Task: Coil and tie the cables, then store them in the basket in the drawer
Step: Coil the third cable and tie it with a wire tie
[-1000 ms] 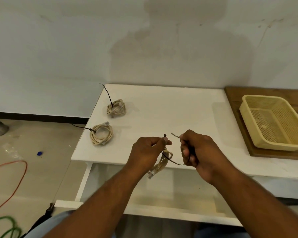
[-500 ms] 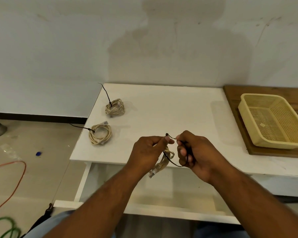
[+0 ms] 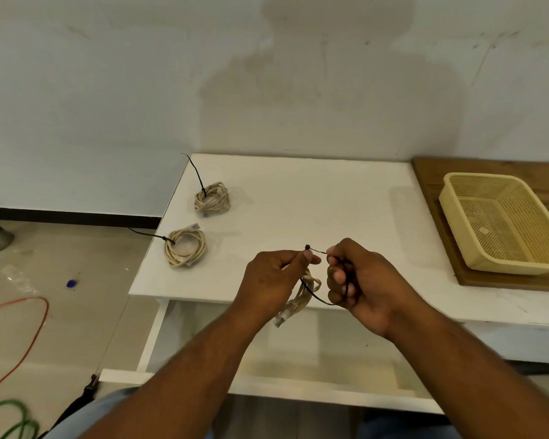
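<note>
Head view: left hand pinches tie head, cable coil hanging from its grip; right hand pinches tie tail, above open drawer. Basket empty on tabletop.

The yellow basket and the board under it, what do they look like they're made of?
The basket looks like moulded plastic, pale yellow and matt, judging by its perforated mesh walls and smooth rolled rim. The board looks like wood or wood veneer: brown with visible grain streaks.
</note>
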